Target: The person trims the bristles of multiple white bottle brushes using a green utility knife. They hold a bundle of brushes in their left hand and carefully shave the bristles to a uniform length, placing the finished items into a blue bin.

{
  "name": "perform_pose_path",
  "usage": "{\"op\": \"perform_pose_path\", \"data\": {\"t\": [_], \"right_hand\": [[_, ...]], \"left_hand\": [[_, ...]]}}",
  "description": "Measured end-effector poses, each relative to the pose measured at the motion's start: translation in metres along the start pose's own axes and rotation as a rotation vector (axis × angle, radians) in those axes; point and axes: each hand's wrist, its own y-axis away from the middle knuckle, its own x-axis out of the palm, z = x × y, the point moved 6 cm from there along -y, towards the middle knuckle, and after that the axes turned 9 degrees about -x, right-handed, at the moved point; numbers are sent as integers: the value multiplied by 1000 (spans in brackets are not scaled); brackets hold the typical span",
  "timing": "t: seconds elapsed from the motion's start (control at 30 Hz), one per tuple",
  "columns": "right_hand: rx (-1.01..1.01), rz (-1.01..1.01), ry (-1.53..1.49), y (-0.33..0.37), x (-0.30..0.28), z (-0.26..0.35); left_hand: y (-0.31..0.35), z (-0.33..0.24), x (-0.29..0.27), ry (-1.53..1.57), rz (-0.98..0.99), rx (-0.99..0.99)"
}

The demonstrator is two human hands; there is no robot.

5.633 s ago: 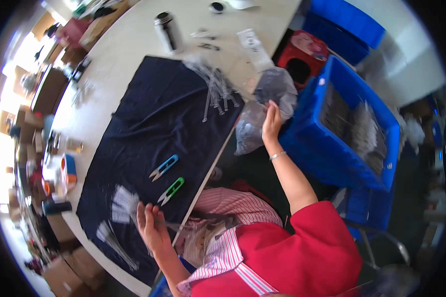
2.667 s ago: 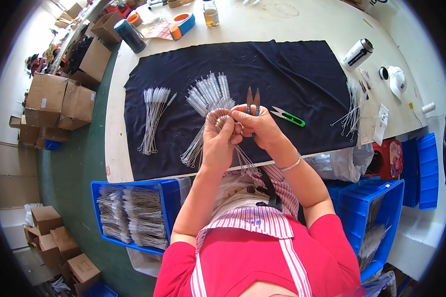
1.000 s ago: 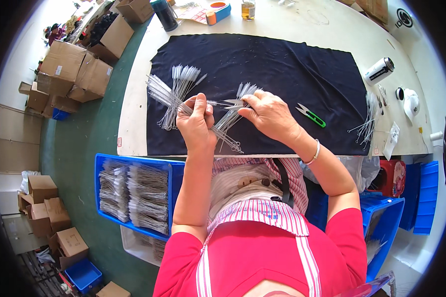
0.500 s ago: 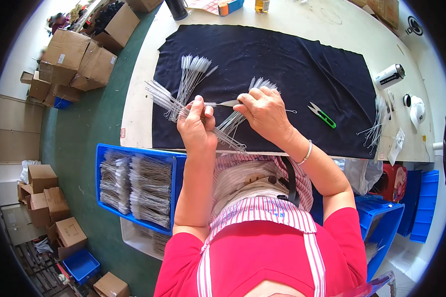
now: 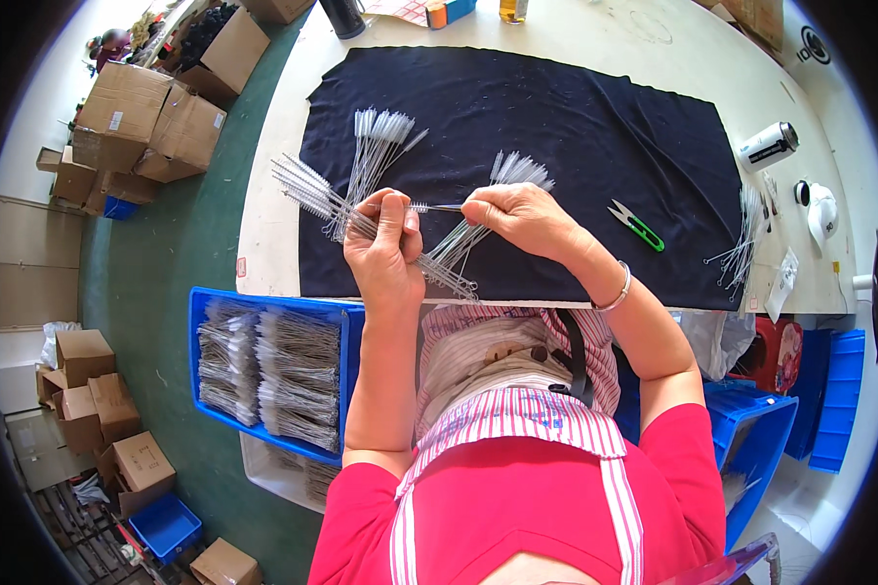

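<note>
My left hand [image 5: 384, 244] is closed around a bundle of thin wire tube brushes [image 5: 307, 187], their white bristle ends fanning out to the left and their looped wire ends pointing down right. Beside its thumb, the short bristled part of a single tube brush [image 5: 419, 207] sticks out to the right. My right hand [image 5: 517, 216] pinches the thin shaft leading from it; the fingertips hide its end. Beneath my right hand lies a pile of tube brushes [image 5: 522, 170] on the dark cloth [image 5: 595, 136]. Another pile [image 5: 384, 129] rests behind my left hand.
Green-handled thread snips [image 5: 638, 227] lie right of my right hand. More brushes [image 5: 746, 234] rest at the cloth's right edge, near a can [image 5: 769, 146] and a white cap [image 5: 821, 216]. A blue crate [image 5: 345, 375] of brushes stands below the table's front left edge.
The left-hand bundle has shifted slightly left. My right hand has turned and lowered a little, and a thin shaft now shows between the hands where a wider pale shape was.
</note>
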Motion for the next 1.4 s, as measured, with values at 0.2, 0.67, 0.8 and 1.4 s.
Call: {"op": "perform_pose_path", "data": {"t": [0.2, 0.67, 0.8, 1.4], "right_hand": [[-102, -106, -115, -2, 10, 5], [353, -365, -828, -64, 65, -47], [278, -476, -870, -104, 67, -43], [-126, -344, -970, -77, 74, 46]], "left_hand": [[-6, 2, -15, 14, -70, -38], [-4, -13, -33, -127, 78, -213], [-2, -32, -29, -93, 42, -69], [-4, -36, -23, -288, -189, 201]]}}
